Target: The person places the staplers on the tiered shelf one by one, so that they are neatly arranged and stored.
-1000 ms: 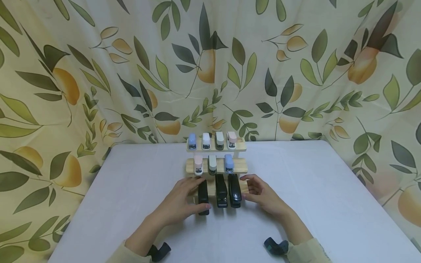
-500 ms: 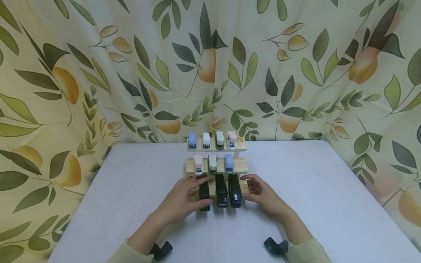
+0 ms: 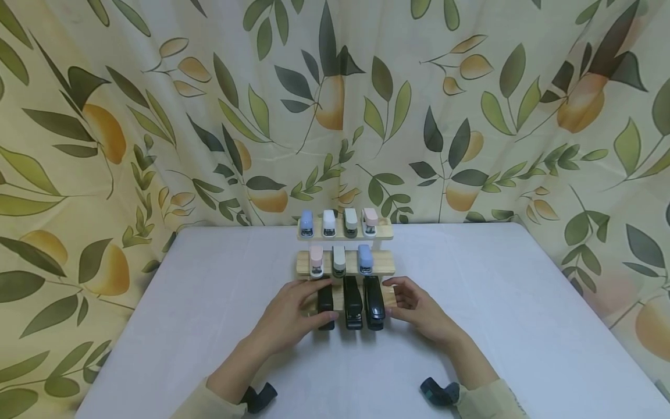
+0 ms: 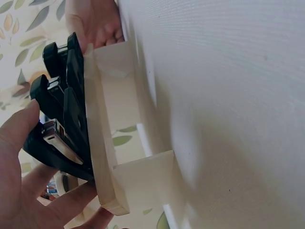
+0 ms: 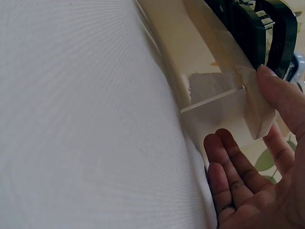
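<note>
My left hand (image 3: pixel 288 317) grips the leftmost black stapler (image 3: pixel 325 299) lengthwise, thumb at its front end and index finger at its back. In the left wrist view that stapler (image 4: pixel 59 148) lies along the wooden shelf board (image 4: pixel 97 129), other fingers reaching past the board's end. Two more black staplers, a middle one (image 3: pixel 353 302) and a right one (image 3: pixel 374 302), sit beside it on the lowest tier. My right hand (image 3: pixel 421 311) pinches the right end of this tier; the right wrist view has the thumb on the board's edge (image 5: pixel 261 112), beside a clear support plate (image 5: pixel 219 114).
Behind, the middle tier (image 3: pixel 387 263) carries pink, grey-green and blue small staplers. Small blue, white, grey-green and pink staplers line the top tier (image 3: pixel 386 230). White cloth (image 3: pixel 235 262) covers the table; a leaf-patterned curtain (image 3: pixel 398 157) hangs behind.
The leftmost black stapler has slid back and slightly right with my left hand, its front end now level with the other two. My right hand keeps its place at the rack's end.
</note>
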A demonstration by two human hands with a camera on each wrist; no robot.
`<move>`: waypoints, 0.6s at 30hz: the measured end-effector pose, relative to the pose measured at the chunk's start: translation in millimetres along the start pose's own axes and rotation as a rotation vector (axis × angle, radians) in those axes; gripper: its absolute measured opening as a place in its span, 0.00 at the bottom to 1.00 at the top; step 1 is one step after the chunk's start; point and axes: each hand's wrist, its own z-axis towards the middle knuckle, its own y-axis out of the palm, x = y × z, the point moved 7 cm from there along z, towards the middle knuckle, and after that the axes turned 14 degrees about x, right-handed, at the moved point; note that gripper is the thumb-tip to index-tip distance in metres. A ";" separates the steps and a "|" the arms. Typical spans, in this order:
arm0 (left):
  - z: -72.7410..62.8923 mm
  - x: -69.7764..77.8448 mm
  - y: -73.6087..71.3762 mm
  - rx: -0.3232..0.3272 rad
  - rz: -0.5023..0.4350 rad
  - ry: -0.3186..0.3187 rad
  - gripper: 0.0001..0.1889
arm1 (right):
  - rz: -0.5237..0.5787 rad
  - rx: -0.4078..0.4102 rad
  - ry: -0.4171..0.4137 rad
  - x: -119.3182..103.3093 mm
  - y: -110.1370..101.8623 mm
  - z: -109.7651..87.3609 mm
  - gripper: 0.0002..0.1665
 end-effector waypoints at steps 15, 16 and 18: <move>-0.1 0.9 -0.6 0.034 0.005 0.001 0.32 | -0.007 0.007 0.011 1.4 -0.6 0.9 0.35; -0.1 1.0 -0.7 0.036 0.006 0.002 0.32 | -0.007 0.006 0.009 1.3 -0.6 1.0 0.35; -0.3 1.3 -1.3 0.039 0.005 0.003 0.32 | -0.006 0.004 0.009 1.1 -0.4 1.1 0.35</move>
